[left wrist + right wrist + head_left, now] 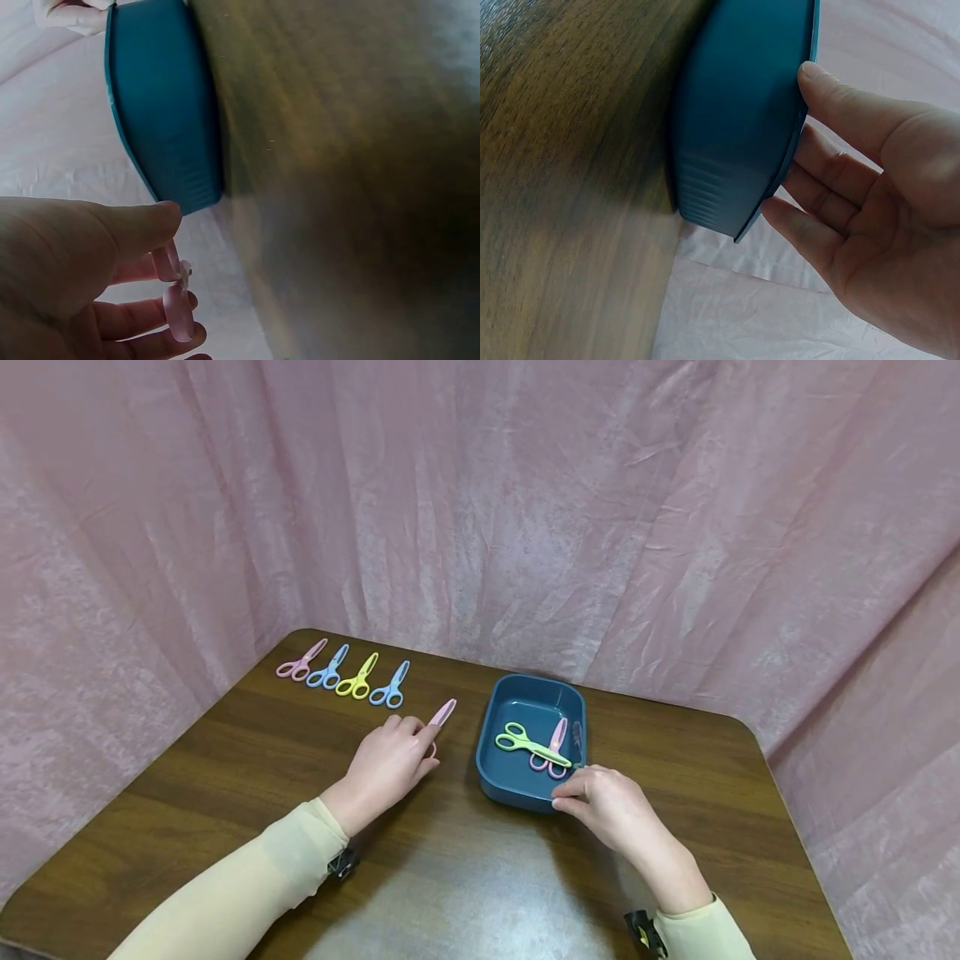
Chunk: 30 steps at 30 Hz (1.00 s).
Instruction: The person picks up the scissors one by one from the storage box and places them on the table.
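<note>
My left hand (386,762) pinches a pair of pink scissors (443,713) between thumb and fingers, left of a dark blue bin. In the left wrist view the pink handle loops (178,304) show at the fingertips. My right hand (617,806) grips the rim of the blue bin (495,781) at its near right corner; the right wrist view shows the thumb and fingers along that rim (791,146). Inside the bin, green scissors (531,746) lie across another pink pair (558,734).
At the table's far left lie pink scissors (302,661), blue scissors (328,668), yellow scissors (357,677) and a second blue pair (391,686), side by side in a row. A pink curtain (525,510) hangs behind the brown wooden table (675,735).
</note>
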### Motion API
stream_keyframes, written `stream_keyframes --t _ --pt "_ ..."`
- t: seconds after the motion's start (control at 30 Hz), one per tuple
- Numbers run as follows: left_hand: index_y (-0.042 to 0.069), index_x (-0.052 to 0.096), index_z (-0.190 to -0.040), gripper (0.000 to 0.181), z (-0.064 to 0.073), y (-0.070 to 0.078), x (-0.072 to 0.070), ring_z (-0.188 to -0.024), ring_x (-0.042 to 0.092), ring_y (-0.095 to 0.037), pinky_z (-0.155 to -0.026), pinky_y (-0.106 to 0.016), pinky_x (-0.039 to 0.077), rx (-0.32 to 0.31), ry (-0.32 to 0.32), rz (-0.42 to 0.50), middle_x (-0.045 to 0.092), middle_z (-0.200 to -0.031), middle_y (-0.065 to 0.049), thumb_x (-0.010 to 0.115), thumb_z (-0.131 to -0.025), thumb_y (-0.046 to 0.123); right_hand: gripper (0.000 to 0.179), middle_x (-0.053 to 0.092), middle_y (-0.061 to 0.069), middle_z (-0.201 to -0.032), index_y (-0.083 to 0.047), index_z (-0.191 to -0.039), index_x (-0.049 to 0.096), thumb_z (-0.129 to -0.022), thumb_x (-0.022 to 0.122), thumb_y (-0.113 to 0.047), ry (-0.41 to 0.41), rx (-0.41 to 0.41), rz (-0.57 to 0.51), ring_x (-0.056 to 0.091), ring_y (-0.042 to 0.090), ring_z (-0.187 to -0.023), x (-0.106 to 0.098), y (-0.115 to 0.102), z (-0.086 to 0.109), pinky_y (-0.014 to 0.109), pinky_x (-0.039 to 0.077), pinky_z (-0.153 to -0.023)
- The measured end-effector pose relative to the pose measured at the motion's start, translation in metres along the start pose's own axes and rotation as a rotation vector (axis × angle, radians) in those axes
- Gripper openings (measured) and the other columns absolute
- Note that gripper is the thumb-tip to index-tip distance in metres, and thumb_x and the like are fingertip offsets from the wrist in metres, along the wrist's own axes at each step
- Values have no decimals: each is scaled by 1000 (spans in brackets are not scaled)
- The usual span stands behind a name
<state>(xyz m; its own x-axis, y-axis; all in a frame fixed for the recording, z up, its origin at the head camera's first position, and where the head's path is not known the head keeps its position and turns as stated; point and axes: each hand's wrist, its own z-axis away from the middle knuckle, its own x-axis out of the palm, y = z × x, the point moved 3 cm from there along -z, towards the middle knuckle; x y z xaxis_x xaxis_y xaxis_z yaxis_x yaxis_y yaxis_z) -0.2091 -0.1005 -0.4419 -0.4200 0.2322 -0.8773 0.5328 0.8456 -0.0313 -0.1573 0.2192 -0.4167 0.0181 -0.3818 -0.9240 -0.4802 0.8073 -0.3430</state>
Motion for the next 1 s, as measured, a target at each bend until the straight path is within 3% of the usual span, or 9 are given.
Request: stream_keyframes --t 0.3,0.5,1.0 --pt "6 77 -114 43 11 -1 6 -84 68 -35 -68 -49 59 8 -69 -22 73 -97 -13 98 -86 31 6 81 -11 -97 -22 -99 89 -94 89 -18 3 11 -2 75 18 -97 1 0 -1 42 61 -85" --pt "7 77 -109 40 15 -2 12 -79 66 -35 -63 -49 57 18 -70 -39 70 -89 -11 98 -84 30 5 80 -11 -98 -23 -99 89 -95 88 -19 -1 6 1 75 19 -98 0 0 -1 43 61 -86" --pt "9 75 -106 44 19 -4 14 -78 69 -34 -64 -49 57 -17 -170 -67 68 -88 -9 98 -84 38 6 81 -10 -97 -21 -99 89 -95 88 -18 -13 8 -2 75 18 -97 1 1 -1 43 61 -84"
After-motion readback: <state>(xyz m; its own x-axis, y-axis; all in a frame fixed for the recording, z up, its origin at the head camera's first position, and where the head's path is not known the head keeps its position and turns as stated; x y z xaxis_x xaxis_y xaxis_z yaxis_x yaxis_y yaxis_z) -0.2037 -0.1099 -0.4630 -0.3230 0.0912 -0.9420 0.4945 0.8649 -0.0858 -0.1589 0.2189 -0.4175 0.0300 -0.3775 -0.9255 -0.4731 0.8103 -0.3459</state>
